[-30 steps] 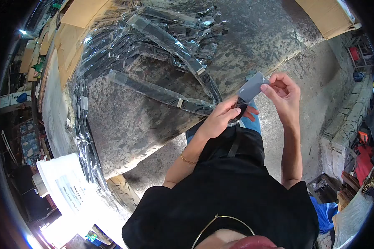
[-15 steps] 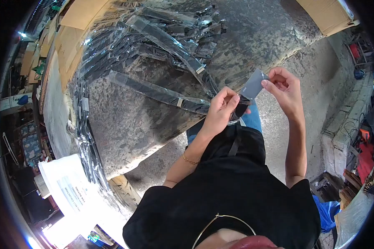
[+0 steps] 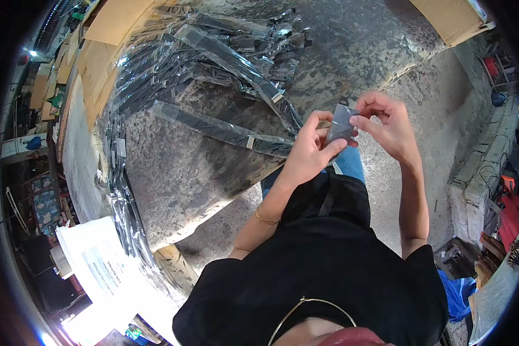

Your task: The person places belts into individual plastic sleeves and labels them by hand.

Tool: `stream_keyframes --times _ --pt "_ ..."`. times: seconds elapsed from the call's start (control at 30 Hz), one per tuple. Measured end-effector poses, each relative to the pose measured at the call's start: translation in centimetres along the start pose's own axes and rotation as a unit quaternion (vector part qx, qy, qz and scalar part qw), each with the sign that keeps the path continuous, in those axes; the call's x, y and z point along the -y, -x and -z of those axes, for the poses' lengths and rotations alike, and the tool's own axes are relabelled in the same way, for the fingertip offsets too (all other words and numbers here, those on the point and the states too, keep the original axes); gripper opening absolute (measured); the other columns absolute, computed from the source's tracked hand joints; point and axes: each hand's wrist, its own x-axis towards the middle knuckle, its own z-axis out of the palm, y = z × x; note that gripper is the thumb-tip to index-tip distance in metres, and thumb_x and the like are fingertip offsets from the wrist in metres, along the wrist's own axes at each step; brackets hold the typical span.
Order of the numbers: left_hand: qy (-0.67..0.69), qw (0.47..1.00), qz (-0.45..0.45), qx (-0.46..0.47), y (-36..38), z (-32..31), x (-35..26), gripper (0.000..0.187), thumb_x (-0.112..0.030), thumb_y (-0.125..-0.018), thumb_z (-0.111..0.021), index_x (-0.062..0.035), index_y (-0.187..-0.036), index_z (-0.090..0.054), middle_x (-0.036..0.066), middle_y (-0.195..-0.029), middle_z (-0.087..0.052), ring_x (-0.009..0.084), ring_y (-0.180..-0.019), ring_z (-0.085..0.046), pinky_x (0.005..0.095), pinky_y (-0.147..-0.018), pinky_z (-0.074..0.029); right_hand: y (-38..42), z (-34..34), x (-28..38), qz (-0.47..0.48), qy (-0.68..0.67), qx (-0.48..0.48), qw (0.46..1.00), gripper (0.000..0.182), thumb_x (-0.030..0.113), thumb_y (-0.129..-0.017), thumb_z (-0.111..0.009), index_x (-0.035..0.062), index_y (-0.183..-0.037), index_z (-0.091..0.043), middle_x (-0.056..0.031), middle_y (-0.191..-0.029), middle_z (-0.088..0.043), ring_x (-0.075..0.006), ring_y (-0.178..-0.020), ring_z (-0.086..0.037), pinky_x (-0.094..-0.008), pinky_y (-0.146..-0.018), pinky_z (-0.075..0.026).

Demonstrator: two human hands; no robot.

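Just past the table edge, above my lap, a small grey card (image 3: 341,122) is held between both hands. My left hand (image 3: 312,149) grips its lower left side, thumb across the front. Thumb and forefinger of my right hand (image 3: 385,122) pinch its upper right edge. To the left, a long dark strip in clear plastic (image 3: 213,128) lies on the table with one end near my left hand. Another wrapped strip (image 3: 230,57) slants down from a heap of similar packets (image 3: 155,63).
The stained table (image 3: 173,173) extends to the left and beyond. More wrapped strips (image 3: 121,190) hang over its left side near a white printed bag (image 3: 95,259). Cardboard (image 3: 450,20) stands at the upper right. A low block ledge (image 3: 473,179) is on the right.
The card has moved slightly down and left. My left hand has shifted up onto its side, with the thumb now over the front. My right hand has moved a little left.
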Motion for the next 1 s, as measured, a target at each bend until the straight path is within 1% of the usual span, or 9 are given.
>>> stream_keyframes --times 0.07,0.2,0.3,0.47,0.67,0.83,0.9,0.97,1.0 --pt "-0.018 0.999 0.028 0.035 -0.4 0.4 -0.7 0.036 0.001 -0.092 -0.047 -0.0014 -0.124 -0.031 0.019 -0.107 -0.062 0.0200 -0.097 -0.065 0.0278 -0.083 -0.049 0.2 0.2 -0.4 0.027 0.024 0.001 0.999 0.014 0.003 -0.075 -0.070 0.0006 -0.086 -0.061 -0.0034 -0.078 -0.063 -0.0091 -0.074 -0.058 -0.0249 -0.069 -0.046" --pt "0.022 0.998 0.016 0.057 -1.1 -0.2 -2.9 0.044 0.004 -0.091 -0.044 -0.0045 -0.129 -0.026 0.017 -0.107 -0.061 0.0169 -0.099 -0.063 0.0272 -0.084 -0.048 0.4 0.5 0.1 0.114 0.045 0.005 0.992 0.014 0.004 -0.074 -0.072 0.0014 -0.084 -0.063 -0.0047 -0.086 -0.060 -0.0109 -0.079 -0.055 -0.0261 -0.068 -0.045" --pt "-0.003 0.999 0.010 0.052 -1.8 -0.2 -3.8 0.046 0.004 -0.091 -0.044 -0.0065 -0.132 -0.025 0.014 -0.104 -0.059 0.0108 -0.088 -0.059 0.0241 -0.075 -0.045 0.5 0.7 1.1 0.153 0.091 0.007 0.984 0.017 0.003 -0.075 -0.072 0.0015 -0.088 -0.062 -0.0048 -0.093 -0.057 -0.0117 -0.082 -0.055 -0.0263 -0.069 -0.046" --pt "-0.095 0.992 -0.050 0.067 -3.1 -0.9 -4.7 0.038 -0.001 -0.091 -0.045 -0.0061 -0.124 -0.026 0.005 -0.086 -0.054 0.0057 -0.069 -0.042 0.0219 -0.058 -0.034 0.7 0.4 2.2 0.088 0.035 -0.003 0.995 0.019 0.002 -0.078 -0.070 0.0026 -0.094 -0.059 -0.0044 -0.098 -0.055 -0.0127 -0.091 -0.056 -0.0277 -0.079 -0.050" --pt "-0.095 0.993 -0.054 0.041 -3.5 -0.6 -5.4 0.028 0.000 -0.090 -0.046 -0.0061 -0.111 -0.029 0.001 -0.078 -0.049 0.0036 -0.063 -0.038 0.0220 -0.053 -0.031 0.4 0.0 2.5 0.098 -0.021 -0.029 0.995 0.016 -0.002 -0.081 -0.066 0.0017 -0.095 -0.059 -0.0056 -0.101 -0.055 -0.0137 -0.092 -0.058 -0.0301 -0.085 -0.052" --pt "-0.123 0.986 -0.097 0.050 -3.9 -0.3 -4.7 0.031 -0.002 -0.089 -0.052 -0.0059 -0.111 -0.030 0.003 -0.078 -0.054 0.0033 -0.062 -0.040 0.0214 -0.051 -0.032 0.0 0.8 3.1 0.131 0.018 -0.020 0.991 0.013 -0.004 -0.083 -0.063 -0.0001 -0.094 -0.059 -0.0058 -0.097 -0.057 -0.0136 -0.087 -0.060 -0.0282 -0.081 -0.051" --pt "-0.107 0.989 -0.095 0.044 -3.9 -0.7 -4.8 0.032 -0.004 -0.089 -0.055 -0.0060 -0.110 -0.031 0.004 -0.078 -0.058 0.0032 -0.061 -0.041 0.0213 -0.051 -0.033 -0.3 1.4 3.4 0.088 -0.080 0.005 0.993 0.010 -0.005 -0.084 -0.061 -0.0007 -0.093 -0.058 -0.0043 -0.091 -0.058 -0.0131 -0.084 -0.060 -0.0270 -0.076 -0.050" --pt "-0.092 0.990 -0.103 -0.040 -3.7 -1.2 -4.9 0.024 -0.007 -0.090 -0.057 -0.0010 -0.108 -0.043 0.008 -0.081 -0.064 0.0048 -0.063 -0.051 0.0214 -0.055 -0.039 -0.5 1.4 4.0 0.103 -0.082 -0.005 0.991 0.009 -0.006 -0.085 -0.059 -0.0005 -0.092 -0.057 -0.0031 -0.086 -0.058 -0.0110 -0.083 -0.058 -0.0259 -0.072 -0.049" --pt "-0.092 0.989 -0.106 -0.038 -3.7 -1.3 -5.0 0.024 -0.007 -0.090 -0.057 -0.0010 -0.108 -0.043 0.008 -0.081 -0.064 0.0048 -0.063 -0.051 0.0214 -0.055 -0.039 -0.5 1.4 4.3 0.121 -0.040 -0.026 0.992 0.010 -0.005 -0.085 -0.059 0.0000 -0.094 -0.057 -0.0031 -0.086 -0.058 -0.0101 -0.084 -0.058 -0.0256 -0.074 -0.048"
